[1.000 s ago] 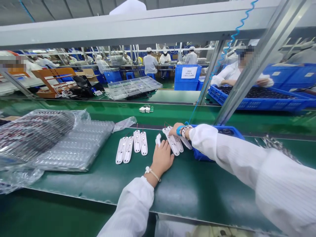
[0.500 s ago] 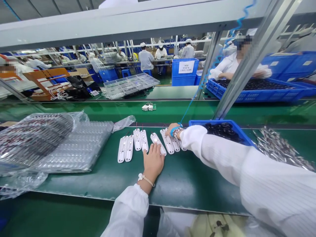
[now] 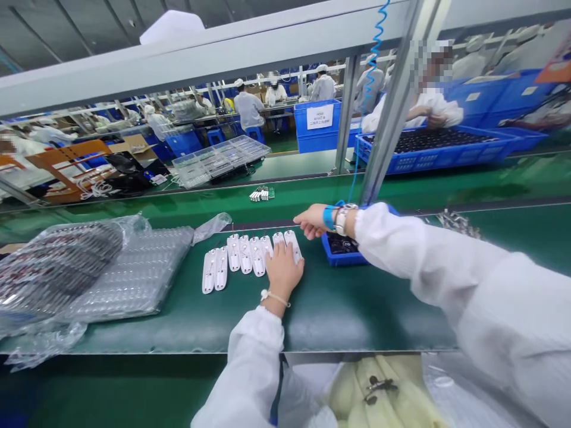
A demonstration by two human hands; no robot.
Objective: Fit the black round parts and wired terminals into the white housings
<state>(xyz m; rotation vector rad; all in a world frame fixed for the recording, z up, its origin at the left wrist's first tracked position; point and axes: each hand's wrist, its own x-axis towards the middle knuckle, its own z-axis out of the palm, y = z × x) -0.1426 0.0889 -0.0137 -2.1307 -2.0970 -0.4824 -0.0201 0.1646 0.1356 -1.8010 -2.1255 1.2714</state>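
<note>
Several long white plastic housings with thin wires lie side by side in a row on the green bench. My left hand rests at the right end of this row, fingers spread flat over the last housings and partly covering them. Nothing is gripped in it. My right hand, with a blue wrist strap and a watch, hovers beyond the row's right end, beside a blue tray of black parts. Its index finger points left and the others are loosely bent, with no object visible in them.
At left lies a clear blister tray stack in plastic wrap. Small white parts sit on the green strip behind. A metal post rises behind the blue tray. Metallic pieces lie at right. A co-worker sits across, behind a large blue crate.
My right hand has lifted off the housings at the right and now hovers. The housings stand closer together in the row, my left hand still on them. The camera view has shifted.
</note>
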